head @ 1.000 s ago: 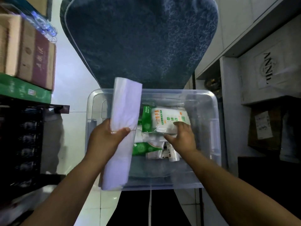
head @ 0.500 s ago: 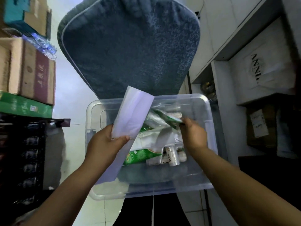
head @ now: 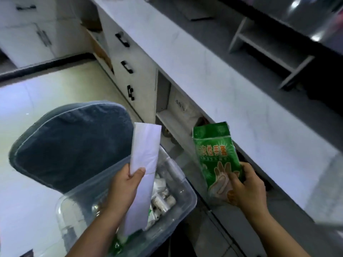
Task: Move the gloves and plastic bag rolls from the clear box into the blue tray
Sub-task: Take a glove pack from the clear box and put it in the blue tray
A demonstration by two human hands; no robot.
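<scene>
Clear box [head: 186,194] cut off at 6 o'clock, its contents [head: 163,201] blurred, partly behind white bag roll [head: 146,145], glove pack [head: 213,145] print illegible

The plastic bag roll [head: 145,145] is plain white. The glove packet [head: 213,145] is bright green with a paler starburst pattern, orange-red characters and a tan printed glove. The clear box [head: 187,204] is colourless. The cushion [head: 74,145] is mottled blue-grey with pale piping. The tabletop [head: 232,93] is white with faint grey veins, and the drawer handles [head: 127,67] are black.

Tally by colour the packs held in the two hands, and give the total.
White: 1, the bag pack in the left hand.
Green: 1, the glove pack in the right hand.
Total: 2.
</scene>
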